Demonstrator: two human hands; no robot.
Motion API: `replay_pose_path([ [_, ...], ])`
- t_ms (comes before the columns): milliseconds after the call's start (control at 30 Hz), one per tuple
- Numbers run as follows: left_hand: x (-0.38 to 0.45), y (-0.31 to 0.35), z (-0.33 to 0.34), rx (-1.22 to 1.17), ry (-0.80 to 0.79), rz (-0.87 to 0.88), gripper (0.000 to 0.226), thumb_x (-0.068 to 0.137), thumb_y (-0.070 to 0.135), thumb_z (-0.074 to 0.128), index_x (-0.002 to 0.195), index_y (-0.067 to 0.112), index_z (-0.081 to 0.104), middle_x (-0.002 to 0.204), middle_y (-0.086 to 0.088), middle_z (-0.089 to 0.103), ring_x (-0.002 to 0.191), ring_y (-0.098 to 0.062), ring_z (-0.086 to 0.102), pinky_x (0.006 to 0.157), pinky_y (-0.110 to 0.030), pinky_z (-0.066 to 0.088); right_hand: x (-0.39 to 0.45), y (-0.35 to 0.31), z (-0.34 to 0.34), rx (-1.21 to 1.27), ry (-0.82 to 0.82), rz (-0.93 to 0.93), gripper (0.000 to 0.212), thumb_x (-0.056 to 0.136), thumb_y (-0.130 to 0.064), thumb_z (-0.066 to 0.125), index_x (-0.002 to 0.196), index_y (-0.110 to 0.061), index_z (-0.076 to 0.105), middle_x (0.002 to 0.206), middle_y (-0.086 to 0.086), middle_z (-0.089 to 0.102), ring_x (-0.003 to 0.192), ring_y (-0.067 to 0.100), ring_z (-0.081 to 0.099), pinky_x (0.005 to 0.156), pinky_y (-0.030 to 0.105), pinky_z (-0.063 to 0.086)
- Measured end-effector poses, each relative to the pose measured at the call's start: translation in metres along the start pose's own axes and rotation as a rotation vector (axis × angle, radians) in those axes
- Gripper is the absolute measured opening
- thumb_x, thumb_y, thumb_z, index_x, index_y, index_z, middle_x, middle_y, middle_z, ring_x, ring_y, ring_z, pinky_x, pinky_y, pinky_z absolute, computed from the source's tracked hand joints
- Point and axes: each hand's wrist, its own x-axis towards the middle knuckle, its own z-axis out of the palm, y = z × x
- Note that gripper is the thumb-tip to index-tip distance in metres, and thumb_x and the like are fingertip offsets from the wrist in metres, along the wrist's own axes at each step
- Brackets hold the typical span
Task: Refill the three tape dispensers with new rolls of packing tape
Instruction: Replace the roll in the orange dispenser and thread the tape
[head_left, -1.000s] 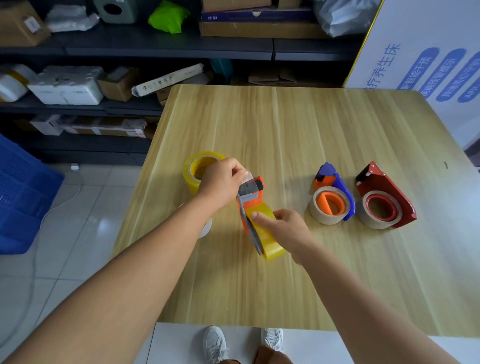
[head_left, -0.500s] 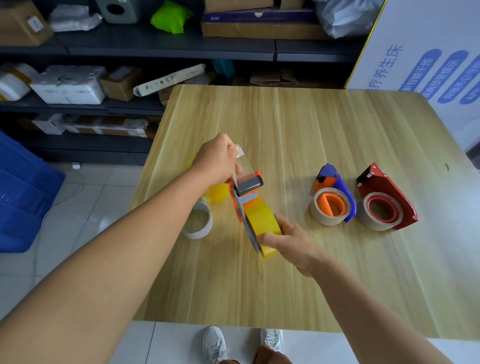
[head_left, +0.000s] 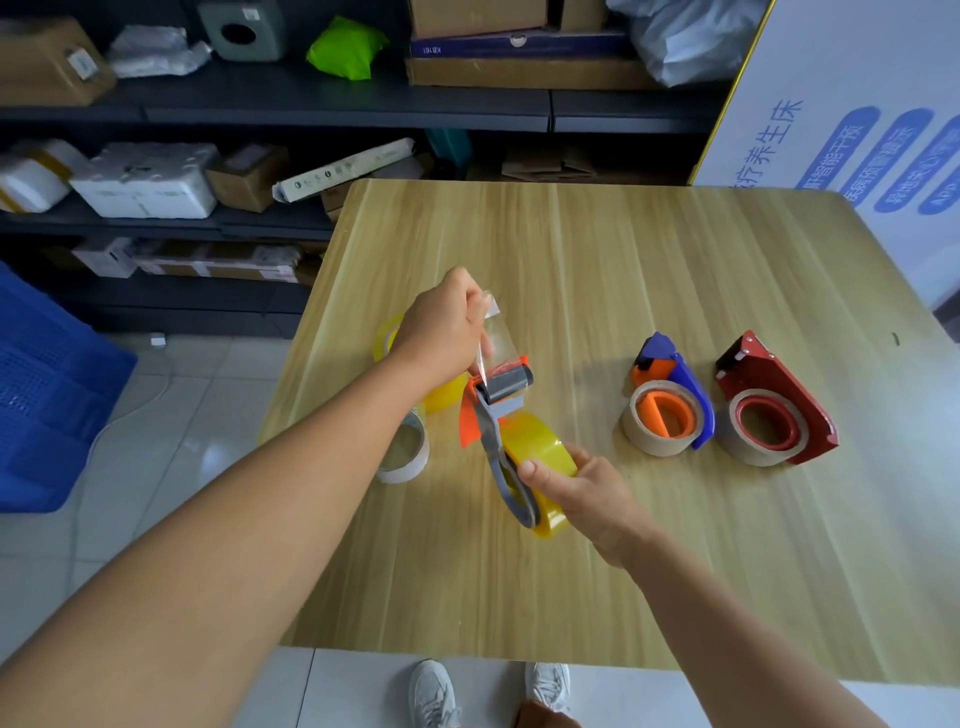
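**Tape end drawn up from the orange dispenser**

Over the wooden table (head_left: 675, 571), near its left side, the right hand (head_left: 587, 488) holds the orange dispenser (head_left: 493, 415) by the yellow roll (head_left: 540, 457) mounted in it, thumb across the grey side plate and fingers curled round the roll. The dispenser is tilted, its dark roller end pointing up and away from the person. The left hand (head_left: 447, 327) pinches the free end of a clear tape strip (head_left: 493, 338) between thumb and fingers, and the strip runs down from that pinch to the roller.

Behind the left hand, partly hidden by it, a second yellow roll (head_left: 387, 338) lies on the table. Below the left wrist sits a white roll (head_left: 408, 452), flat, near the table's left edge.

To the right, well apart from the hands, the blue dispenser (head_left: 675, 384) and the red dispenser (head_left: 779, 389) lie side by side on the table, each loaded with a tan roll.

A dark shelf (head_left: 311, 104) with boxes stands beyond the table.
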Motion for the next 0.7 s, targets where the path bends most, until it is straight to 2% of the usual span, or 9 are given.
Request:
replay_pose_path([
  [100,0.000,-0.001,0.002,-0.030,0.047,-0.011,0.019,0.098,0.025,0.037,0.091,0.010,0.047,0.061,0.003,0.067,0.056,-0.016,0.063,0.054,-0.030,0.044,-0.001,0.002,-0.002,0.009,0.001,-0.011,0.039,0.061,-0.045,0.081,0.089,-0.021,0.070,0.074,-0.004,0.072,0.067,0.006,0.067,0.056,0.017,0.051],
  [200,0.002,-0.002,0.001,-0.069,0.113,-0.025,0.021,0.098,0.025,0.037,0.091,0.008,0.048,0.060,0.003,0.066,0.054,-0.015,0.062,0.048,-0.024,0.041,-0.001,0.003,-0.006,0.010,0.006,-0.032,0.039,0.063,-0.043,0.080,0.090,-0.018,0.070,0.078,0.002,0.069,0.072,0.013,0.064,0.065,0.027,0.050],
  [300,0.006,0.000,0.000,-0.113,0.143,-0.040,0.018,0.098,0.025,0.037,0.089,0.011,0.046,0.062,0.000,0.067,0.058,-0.018,0.063,0.052,-0.028,0.047,-0.001,0.004,-0.008,0.020,0.015,-0.051,0.055,0.054,-0.050,0.080,0.094,-0.014,0.069,0.082,0.005,0.068,0.077,0.018,0.063,0.071,0.035,0.049],
  [367,0.008,0.002,-0.003,-0.135,0.177,-0.042,0.019,0.099,0.025,0.036,0.090,0.011,0.046,0.063,-0.003,0.068,0.055,-0.018,0.064,0.053,-0.032,0.051,-0.002,0.003,-0.009,0.028,0.009,-0.068,0.061,0.051,-0.054,0.079,0.096,-0.014,0.069,0.083,0.006,0.068,0.078,0.018,0.063,0.071,0.036,0.049],
  [600,0.015,0.001,-0.005,-0.238,0.244,-0.129,0.020,0.100,0.027,0.035,0.084,0.018,0.043,0.059,-0.005,0.066,0.043,-0.016,0.064,0.042,-0.027,0.052,-0.004,-0.005,-0.014,0.055,-0.015,-0.105,0.061,0.052,-0.051,0.079,0.099,-0.014,0.067,0.088,0.008,0.066,0.081,0.021,0.060,0.074,0.037,0.047],
  [700,0.015,-0.010,0.003,-0.325,0.201,-0.272,0.019,0.099,0.025,0.035,0.090,0.016,0.049,0.069,-0.009,0.070,0.052,-0.018,0.067,0.042,-0.025,0.052,-0.006,-0.008,-0.015,0.080,-0.013,-0.121,0.067,0.054,-0.051,0.077,0.104,-0.008,0.065,0.094,0.016,0.066,0.086,0.026,0.061,0.078,0.042,0.047],
])
